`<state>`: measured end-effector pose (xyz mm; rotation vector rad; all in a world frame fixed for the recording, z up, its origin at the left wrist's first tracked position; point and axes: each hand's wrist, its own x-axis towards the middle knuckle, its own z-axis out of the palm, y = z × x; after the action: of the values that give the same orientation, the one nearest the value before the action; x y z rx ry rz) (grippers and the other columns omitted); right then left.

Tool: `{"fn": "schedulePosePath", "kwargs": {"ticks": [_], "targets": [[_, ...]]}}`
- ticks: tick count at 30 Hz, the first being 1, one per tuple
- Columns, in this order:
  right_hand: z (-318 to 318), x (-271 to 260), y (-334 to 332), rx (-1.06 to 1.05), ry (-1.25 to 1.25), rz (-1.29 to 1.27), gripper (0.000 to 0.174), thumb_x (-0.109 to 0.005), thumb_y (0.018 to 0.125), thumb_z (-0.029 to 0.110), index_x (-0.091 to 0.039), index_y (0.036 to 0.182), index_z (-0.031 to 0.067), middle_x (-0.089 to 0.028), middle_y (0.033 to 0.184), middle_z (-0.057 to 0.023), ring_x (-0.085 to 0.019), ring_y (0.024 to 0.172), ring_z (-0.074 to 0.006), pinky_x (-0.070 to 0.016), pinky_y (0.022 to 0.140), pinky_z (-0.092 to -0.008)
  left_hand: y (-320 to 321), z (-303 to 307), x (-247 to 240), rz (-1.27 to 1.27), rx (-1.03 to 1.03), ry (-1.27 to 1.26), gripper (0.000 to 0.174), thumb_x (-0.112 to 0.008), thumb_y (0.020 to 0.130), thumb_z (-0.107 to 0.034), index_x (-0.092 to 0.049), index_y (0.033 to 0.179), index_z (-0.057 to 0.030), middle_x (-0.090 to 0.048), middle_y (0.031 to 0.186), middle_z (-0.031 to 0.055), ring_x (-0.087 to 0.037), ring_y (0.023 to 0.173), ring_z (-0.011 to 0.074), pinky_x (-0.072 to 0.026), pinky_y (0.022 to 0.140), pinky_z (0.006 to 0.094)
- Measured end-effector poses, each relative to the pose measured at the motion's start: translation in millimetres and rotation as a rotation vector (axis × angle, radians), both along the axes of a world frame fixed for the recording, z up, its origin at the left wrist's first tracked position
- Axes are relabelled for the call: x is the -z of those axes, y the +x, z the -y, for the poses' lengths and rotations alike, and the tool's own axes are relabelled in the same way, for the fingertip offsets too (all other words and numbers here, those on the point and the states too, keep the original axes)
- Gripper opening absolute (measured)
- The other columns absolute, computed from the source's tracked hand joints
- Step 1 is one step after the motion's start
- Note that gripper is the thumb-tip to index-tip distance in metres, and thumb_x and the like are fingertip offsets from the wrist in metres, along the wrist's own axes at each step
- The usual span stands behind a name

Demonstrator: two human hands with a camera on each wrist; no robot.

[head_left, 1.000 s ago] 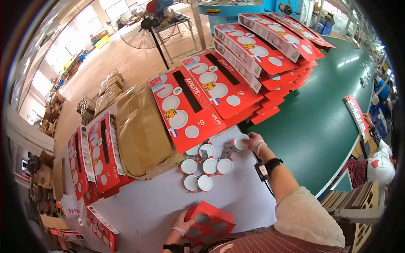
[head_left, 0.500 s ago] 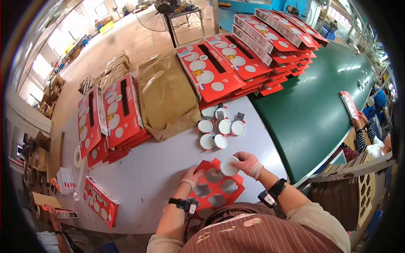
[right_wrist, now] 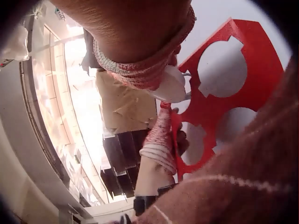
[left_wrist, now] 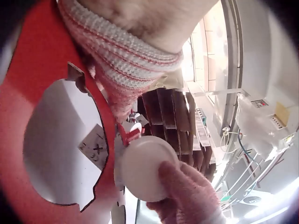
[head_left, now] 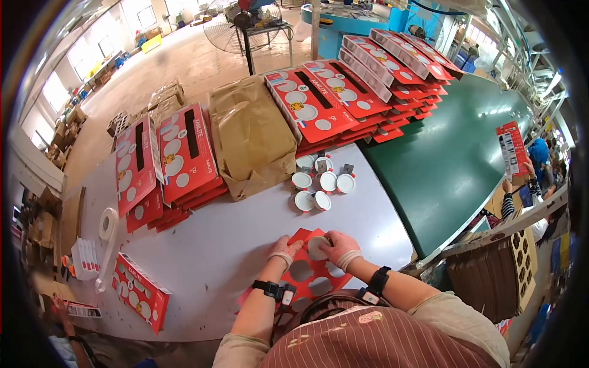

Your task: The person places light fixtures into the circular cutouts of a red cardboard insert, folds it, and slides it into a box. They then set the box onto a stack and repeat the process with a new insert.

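A red cardboard sheet point(right_wrist: 261, 56) with round cut-out holes lies in front of the person's body. The gloved left hand point(head_left: 286, 248) grips its far left edge, fingers partly hidden behind the card in the right wrist view. In the gloved right hand point(head_left: 339, 248) is a white round light point(left_wrist: 147, 165), pinched at its rim between thumb and fingers. The light overlaps a hole at the card's far end in the head view, and red clips show beside it in the left wrist view. Several similar lights point(head_left: 328, 182) sit clustered on the white table beyond the hands.
Stacks of red printed cartons point(head_left: 331, 126) and a brown paper-wrapped package point(head_left: 251, 135) line the table's far side. A green conveyor point(head_left: 442, 159) runs along the right. At left are another carton point(head_left: 140, 294) and a tape roll point(head_left: 108, 224). Another person handles a carton point(head_left: 511, 147) across the conveyor.
The right hand has brought a white light from the cluster back to the red card, now over its far end. The left hand has shifted to the card's far left edge.
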<state>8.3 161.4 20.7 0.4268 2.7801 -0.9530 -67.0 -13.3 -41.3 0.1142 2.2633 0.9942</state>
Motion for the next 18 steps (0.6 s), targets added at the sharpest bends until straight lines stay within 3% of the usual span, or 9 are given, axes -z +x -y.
{"fn": "schedulePosePath", "kwargs": {"ticks": [2,3,5,6,9,11,13,16,18], "targets": [[-1,19,-1,0.071,-0.129,0.027,0.037,-0.062,0.075,0.029,-0.058,0.102,0.0036,-0.063,0.089,-0.0154,-0.062,0.080,-0.0260,-0.0491,0.072,-0.0339,-6,2,75,0.046,-0.245,0.325,0.050,-0.060,0.083,-0.020,-0.038,0.120,0.0061,-0.057,0.109,0.0161,-0.054,0.103,0.0182,-0.0428,0.087,0.0288],[-2,25,-2,0.149,-0.257,0.055,0.038,-0.062,0.075,0.027,-0.058,0.103,0.0017,-0.063,0.090,-0.0159,-0.062,0.080,-0.0246,-0.0500,0.070,-0.0332,-6,3,59,0.047,-0.251,0.324,0.050,-0.060,0.083,-0.020,-0.038,0.120,0.0061,-0.057,0.109,0.0161,-0.054,0.103,0.0182,-0.0428,0.087,0.0288],[0,6,-7,0.188,-0.365,0.118,0.039,-0.063,0.075,0.026,-0.057,0.104,-0.0004,-0.063,0.091,-0.0165,-0.063,0.079,-0.0236,-0.0508,0.068,-0.0326,-4,0,2,-0.108,0.037,-0.105,0.046,-0.059,0.083,-0.017,-0.040,0.118,0.0068,-0.055,0.112,0.0156,-0.054,0.101,0.0173,-0.0427,0.086,0.0277],[1,0,-9,0.232,-0.472,0.180,0.040,-0.063,0.076,0.024,-0.056,0.105,-0.0025,-0.063,0.092,-0.0171,-0.063,0.079,-0.0226,-0.0517,0.066,-0.0320,-3,0,-4,-0.105,0.033,-0.109,0.046,-0.059,0.083,-0.017,-0.040,0.118,0.0068,-0.055,0.112,0.0156,-0.054,0.101,0.0173,-0.0427,0.086,0.0277],[-8,20,-16,0.180,-0.395,0.177,0.044,-0.063,0.075,0.025,-0.055,0.106,-0.0044,-0.063,0.092,-0.0173,-0.063,0.079,-0.0235,-0.0519,0.067,-0.0322,-5,-3,-8,-0.037,-0.059,0.018,0.050,-0.063,0.080,-0.024,-0.044,0.116,0.0047,-0.055,0.113,0.0172,-0.055,0.100,0.0222,-0.0435,0.086,0.0311],[-11,15,-16,0.184,-0.419,0.251,0.044,-0.063,0.075,0.028,-0.056,0.106,-0.0028,-0.063,0.092,-0.0177,-0.063,0.080,-0.0238,-0.0513,0.069,-0.0331,-3,-4,3,-0.051,-0.139,0.110,0.048,-0.065,0.077,-0.036,-0.053,0.106,0.0009,-0.061,0.099,0.0161,-0.054,0.086,0.0188,-0.0447,0.080,0.0328],[-18,22,-22,0.119,-0.363,0.331,0.045,-0.063,0.075,0.031,-0.057,0.105,-0.0010,-0.063,0.094,-0.0180,-0.063,0.083,-0.0250,-0.0502,0.072,-0.0344,-10,2,91,-0.141,-0.061,0.042,0.064,-0.060,0.072,-0.056,-0.053,0.109,-0.0039,-0.057,0.106,0.0214,-0.055,0.099,0.0357,-0.0438,0.083,0.0415],[-23,41,-23,0.060,-0.291,0.307,0.045,-0.062,0.076,0.033,-0.058,0.105,-0.0003,-0.063,0.097,-0.0176,-0.061,0.090,-0.0250,-0.0477,0.079,-0.0344,-11,5,165,-0.194,-0.079,0.095,0.060,-0.058,0.072,-0.059,-0.055,0.107,-0.0099,-0.059,0.103,0.0194,-0.055,0.095,0.0372,-0.0438,0.082,0.0427],[-25,72,-23,0.124,-0.436,0.320,0.045,-0.061,0.075,0.034,-0.058,0.104,-0.0003,-0.064,0.094,-0.0166,-0.062,0.086,-0.0248,-0.0480,0.077,-0.0337,-7,-2,76,-0.083,-0.065,-0.053,0.066,-0.059,0.071,-0.059,-0.053,0.113,-0.0080,-0.056,0.110,0.0200,-0.052,0.104,0.0357,-0.0407,0.088,0.0408]]}}
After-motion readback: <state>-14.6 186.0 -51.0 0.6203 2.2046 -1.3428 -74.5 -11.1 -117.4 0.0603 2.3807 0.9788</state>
